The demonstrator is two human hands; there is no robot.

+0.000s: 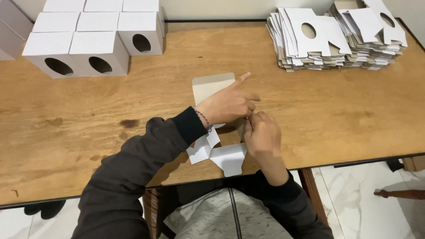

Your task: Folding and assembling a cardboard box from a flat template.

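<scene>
A flat die-cut cardboard box blank point(212, 86), white on one side and brown on the other, lies on the wooden table point(88, 115) near its front edge. My left hand point(228, 104) presses on its middle with the index finger stretched out. My right hand point(262, 132) pinches an edge of the blank next to the left fingertips. White flaps point(221, 156) of the blank stick out below my hands. Most of the blank's middle is hidden under my hands.
Several folded white boxes with oval holes point(90, 42) stand at the back left. Two tall stacks of flat blanks point(310, 40) point(372, 33) sit at the back right. A tiled floor and a wooden chair leg point(398, 194) show to the right below the table.
</scene>
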